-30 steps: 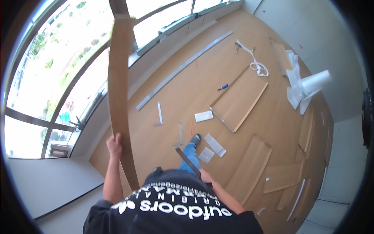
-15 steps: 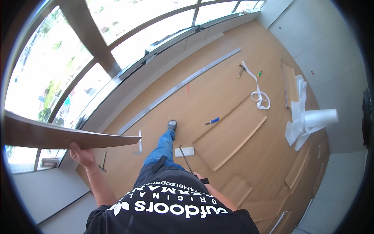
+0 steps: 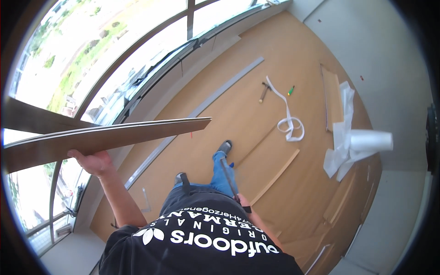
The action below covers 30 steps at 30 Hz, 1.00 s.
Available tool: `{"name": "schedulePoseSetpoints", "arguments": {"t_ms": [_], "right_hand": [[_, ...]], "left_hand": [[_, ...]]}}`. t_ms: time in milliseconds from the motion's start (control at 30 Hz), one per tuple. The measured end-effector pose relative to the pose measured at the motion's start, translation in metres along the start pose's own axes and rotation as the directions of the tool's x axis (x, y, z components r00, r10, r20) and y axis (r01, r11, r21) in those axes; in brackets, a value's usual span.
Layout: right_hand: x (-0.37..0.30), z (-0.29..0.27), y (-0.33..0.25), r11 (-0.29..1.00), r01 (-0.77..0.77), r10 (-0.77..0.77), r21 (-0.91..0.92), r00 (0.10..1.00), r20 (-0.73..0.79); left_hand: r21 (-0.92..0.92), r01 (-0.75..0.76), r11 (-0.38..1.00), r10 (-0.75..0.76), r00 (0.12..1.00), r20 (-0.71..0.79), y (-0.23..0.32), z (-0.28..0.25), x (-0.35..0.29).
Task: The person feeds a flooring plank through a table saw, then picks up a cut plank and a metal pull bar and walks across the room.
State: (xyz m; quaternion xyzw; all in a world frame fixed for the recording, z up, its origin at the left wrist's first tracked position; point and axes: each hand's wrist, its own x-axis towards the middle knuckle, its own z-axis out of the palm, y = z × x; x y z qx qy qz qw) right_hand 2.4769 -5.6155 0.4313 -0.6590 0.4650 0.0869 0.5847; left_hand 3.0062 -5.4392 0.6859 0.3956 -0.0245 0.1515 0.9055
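A long brown board with pale edges stretches across the left, its far end pointing right above the floor. My left hand is closed around its lower edge, thumb on the near face; the other fingers are partly hidden. The board's near end runs out of view. By my waist, my right hand grips a thin dark metal rod, which points forward in front of my right leg. That hand is partly covered by a dark wristband and my shirt.
A grey metal straightedge lies along the window side. Ahead on the brown floor are a hammer, a green screwdriver and a white strap. To the right stands white foam wrap. A wood strip lies nearer.
My body has stepped and turned, so floor things sit further left. The board's far end has swung forward and right. The rod moved along with my right hand; both feet now show.
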Motion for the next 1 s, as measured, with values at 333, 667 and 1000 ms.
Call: {"name": "schedulePoseSetpoints", "arguments": {"t_ms": [333, 667, 1000], "right_hand": [[0.246, -0.292, -0.085, 0.991, -0.09, 0.111, -0.094, 0.962, 0.25], [0.476, -0.516, -0.19, 0.969, -0.082, 0.143, -0.232, 0.955, 0.259], [0.624, -0.771, -0.265, 0.981, -0.16, 0.131, 0.106, 0.962, 0.239]], "left_hand": [[0.208, 0.021, 0.978, 0.082, 0.876, -0.476, -0.154, 0.182, -0.004], [0.089, 0.152, 0.984, -0.03, 0.644, -0.764, -0.418, 0.231, -0.015], [0.053, 0.322, 0.945, -0.032, 0.254, -0.967, -0.735, 0.35, -0.054]]}}
